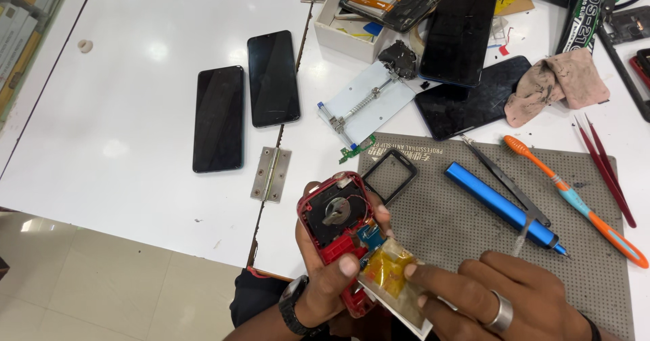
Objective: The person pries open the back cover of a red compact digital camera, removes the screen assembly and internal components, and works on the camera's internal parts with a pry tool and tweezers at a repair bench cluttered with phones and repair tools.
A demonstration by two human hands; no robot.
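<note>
My left hand (330, 273) grips an opened small red phone (335, 219) with its round inner parts showing, thumb pressed on its lower half. My right hand (497, 293), with a ring on one finger, pinches a yellow-taped flat part on a white strip (393, 277) that hangs off the phone's lower end. A thin metal tool (521, 236) sticks up between my right fingers. A black rectangular frame (389, 175) lies on the grey work mat (460, 219) just above the phone.
On the mat lie a blue screwdriver (497, 206), tweezers (504, 182) and an orange toothbrush (575, 202). Two dark phones (218, 118) (273, 77) lie left on the white table. Behind are a metal board holder (365, 104), more phones, a dirty cloth (558, 84), red tweezers (606, 168).
</note>
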